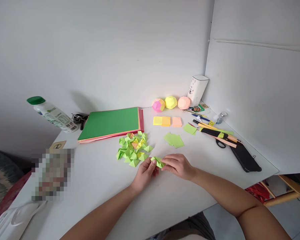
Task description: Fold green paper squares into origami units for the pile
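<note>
Both hands meet over the white table and pinch a small folded green paper piece. My left hand grips its left end with fingers curled. Fingertips of my right hand press on its right end. Just behind them lies a heap of several folded green and yellow paper units. A few flat green paper squares lie to the right of the heap.
A stack of coloured paper sheets with green on top, sticky-note pads, three paper balls, a white box, a plastic bottle, keys, pens and scissors, a black case.
</note>
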`<state>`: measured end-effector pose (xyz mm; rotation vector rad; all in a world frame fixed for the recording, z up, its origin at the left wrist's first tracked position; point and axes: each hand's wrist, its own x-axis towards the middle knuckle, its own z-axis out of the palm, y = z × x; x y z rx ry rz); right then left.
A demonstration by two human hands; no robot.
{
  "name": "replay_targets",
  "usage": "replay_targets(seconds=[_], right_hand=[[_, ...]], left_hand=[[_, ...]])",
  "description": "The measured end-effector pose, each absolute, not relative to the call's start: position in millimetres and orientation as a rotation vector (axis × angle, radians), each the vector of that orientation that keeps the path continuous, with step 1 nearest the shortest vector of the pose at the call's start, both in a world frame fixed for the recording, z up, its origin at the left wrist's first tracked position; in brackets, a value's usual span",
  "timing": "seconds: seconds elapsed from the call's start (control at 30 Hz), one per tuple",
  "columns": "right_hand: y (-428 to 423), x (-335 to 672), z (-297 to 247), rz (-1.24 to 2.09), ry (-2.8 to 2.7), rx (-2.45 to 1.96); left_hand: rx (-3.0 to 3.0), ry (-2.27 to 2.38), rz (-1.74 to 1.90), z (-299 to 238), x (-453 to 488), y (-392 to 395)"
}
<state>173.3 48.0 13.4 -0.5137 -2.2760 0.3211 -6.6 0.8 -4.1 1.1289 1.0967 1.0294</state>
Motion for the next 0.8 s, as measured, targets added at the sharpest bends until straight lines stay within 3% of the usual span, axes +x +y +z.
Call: replay_targets(seconds=[0.8], right_hand=[[40.3,166.6,8.6,0.979,-2.085,-0.628]], left_hand=[[1.010,1.091,1.077,-3.2,-6.7,1.5]])
